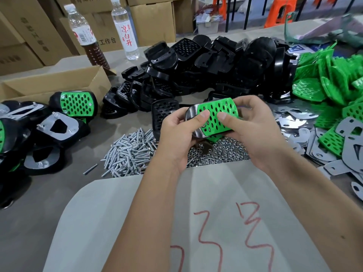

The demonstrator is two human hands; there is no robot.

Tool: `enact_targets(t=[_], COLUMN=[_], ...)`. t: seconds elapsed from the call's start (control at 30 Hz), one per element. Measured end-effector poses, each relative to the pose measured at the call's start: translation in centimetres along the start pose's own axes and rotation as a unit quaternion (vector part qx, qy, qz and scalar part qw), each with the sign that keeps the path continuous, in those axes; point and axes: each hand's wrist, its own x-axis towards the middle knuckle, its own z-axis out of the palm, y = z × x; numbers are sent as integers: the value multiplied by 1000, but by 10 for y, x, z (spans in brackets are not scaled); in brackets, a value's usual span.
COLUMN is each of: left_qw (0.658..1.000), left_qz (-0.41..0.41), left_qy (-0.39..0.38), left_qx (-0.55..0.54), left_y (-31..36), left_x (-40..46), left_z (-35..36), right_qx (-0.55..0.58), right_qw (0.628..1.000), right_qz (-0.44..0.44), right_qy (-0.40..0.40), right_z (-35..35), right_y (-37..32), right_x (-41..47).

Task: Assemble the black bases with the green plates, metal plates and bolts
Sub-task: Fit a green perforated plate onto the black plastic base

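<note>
Both hands, left hand (177, 132) and right hand (253, 132), grip one green plate (215, 116).

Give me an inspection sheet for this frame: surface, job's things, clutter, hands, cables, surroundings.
Surface: grey table, with a pale sheet marked in red at the near edge.
Job's things: green plate held over a metal plate; heaps of black bases, green plates, metal plates, bolts and nuts; finished units at left.
Clutter: two bottles; open carton.
Hands: left hand and right hand both grip the held parts, thumbs on the green plate.
Cables: nothing seen.
Surroundings: stacked cardboard boxes; orange stools behind.
</note>
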Motion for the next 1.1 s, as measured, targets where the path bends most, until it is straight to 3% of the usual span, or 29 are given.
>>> enact_targets(t=[0.17,0.43,0.53,0.8,1.0,1.1], left_qw=[999,992,990,994,997,998], left_qz=[-17,-21,-9,-3,-14,-9], left_qy=[32,112,125,106,48,53], left_qx=[-11,46,65,0,-66,-38], left_y=[0,-2,-2,-4,-3,-4], left_x=[1,3,0,-2,-2,0], left_z=[1,6,7,5,3,3], right_qx=[-139,-225,-267,-93,0,-17], right_qw=[984,962,955,995,999,998], right_qz=[-70,-134,-108,13,12,15], right_qy=[86,75,74,25,-52,-60], right_z=[0,2,4,9,0,-1], right_y=[2,-7,-4,-3,-11,-12], right_x=[0,-6,-7,-5,-6,-6])
